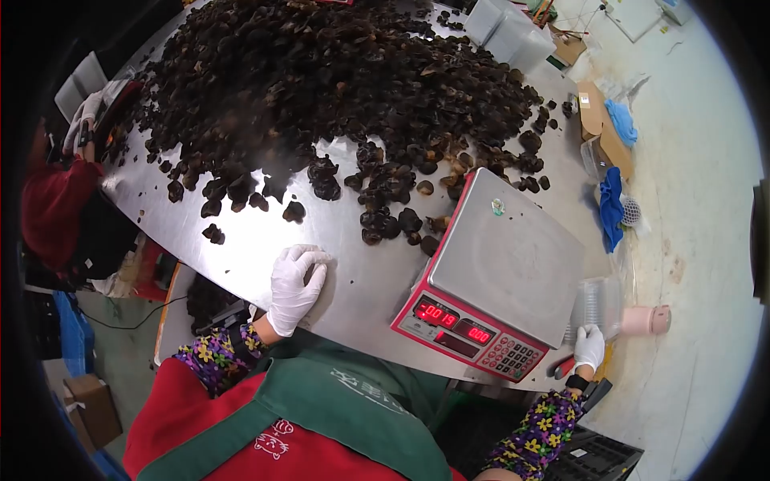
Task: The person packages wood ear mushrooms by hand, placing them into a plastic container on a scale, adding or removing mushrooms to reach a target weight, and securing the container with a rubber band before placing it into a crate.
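Observation:
My left hand [297, 287], in a white glove, rests on the steel table with its fingers slightly bent and the thumb apart; nothing is in it. My right hand [589, 348], also gloved, is at the near end of the clear plastic containers [600, 301], its fingers closed at their edge. Between my hands stands a red scale [509, 256] with a bare grey plate and lit red digits. A large heap of dark wood ear mushrooms [321, 88] covers the far part of the table, with loose pieces [294, 212] scattered nearer my left hand.
A red-handled tool [564, 367] lies beside my right hand. Blue cloth [611, 208] and a cardboard box [601, 128] lie along the right side, near a pink cup [646, 320]. White containers [509, 36] stand at the back. Another person's gloved hand [83, 120] is at the left edge.

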`<state>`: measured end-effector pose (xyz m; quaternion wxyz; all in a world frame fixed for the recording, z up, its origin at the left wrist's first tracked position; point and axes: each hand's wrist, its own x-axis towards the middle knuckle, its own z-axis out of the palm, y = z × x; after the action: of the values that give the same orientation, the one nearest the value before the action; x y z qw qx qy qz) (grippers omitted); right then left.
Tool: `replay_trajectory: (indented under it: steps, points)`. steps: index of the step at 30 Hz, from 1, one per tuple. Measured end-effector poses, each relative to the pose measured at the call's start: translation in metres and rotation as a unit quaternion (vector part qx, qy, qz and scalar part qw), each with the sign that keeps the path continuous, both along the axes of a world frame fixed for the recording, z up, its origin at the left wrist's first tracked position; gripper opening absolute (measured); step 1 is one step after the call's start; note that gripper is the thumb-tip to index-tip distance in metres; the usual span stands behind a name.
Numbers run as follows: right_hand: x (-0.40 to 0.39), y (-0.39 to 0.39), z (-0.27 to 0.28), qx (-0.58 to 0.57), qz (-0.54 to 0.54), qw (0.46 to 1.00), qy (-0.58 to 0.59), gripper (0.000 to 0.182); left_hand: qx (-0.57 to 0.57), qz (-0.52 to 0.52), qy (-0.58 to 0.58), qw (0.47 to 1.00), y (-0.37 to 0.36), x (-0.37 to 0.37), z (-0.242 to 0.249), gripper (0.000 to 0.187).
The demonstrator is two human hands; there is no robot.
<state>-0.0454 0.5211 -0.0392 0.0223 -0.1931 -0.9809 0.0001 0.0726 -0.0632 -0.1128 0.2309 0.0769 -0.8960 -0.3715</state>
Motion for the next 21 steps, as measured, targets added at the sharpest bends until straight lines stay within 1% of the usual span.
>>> replay_trajectory:
  steps: [4,7,13,16,18,19,21]
  points:
    - [0.0,0.007,0.0,-0.005,0.021,1.0,0.017,0.024,0.013,0.002,0.01,1.0,0.0,-0.001,0.0,0.013]
    - [-0.001,0.012,-0.002,0.02,0.017,1.0,0.006,0.021,0.014,0.005,0.014,1.0,-0.001,-0.001,0.0,0.014]
    - [-0.004,0.021,-0.003,0.0,0.022,1.0,0.004,0.022,0.009,0.002,0.017,1.0,-0.001,0.0,-0.002,0.015]
    - [-0.005,0.026,-0.003,-0.02,0.022,0.999,0.012,0.023,0.013,0.001,0.019,1.0,-0.001,0.0,-0.001,0.015]
    - [-0.006,0.029,0.001,-0.045,0.01,0.999,-0.003,0.023,0.014,0.0,0.02,1.0,-0.001,-0.001,-0.001,0.015]
    - [-0.006,0.038,-0.005,-0.044,0.008,0.999,-0.003,0.023,0.014,0.0,0.021,1.0,0.0,0.0,-0.001,0.015]
    - [-0.007,0.049,-0.016,-0.107,0.076,0.99,0.06,0.023,0.013,-0.001,0.021,1.0,0.0,0.0,-0.001,0.014]
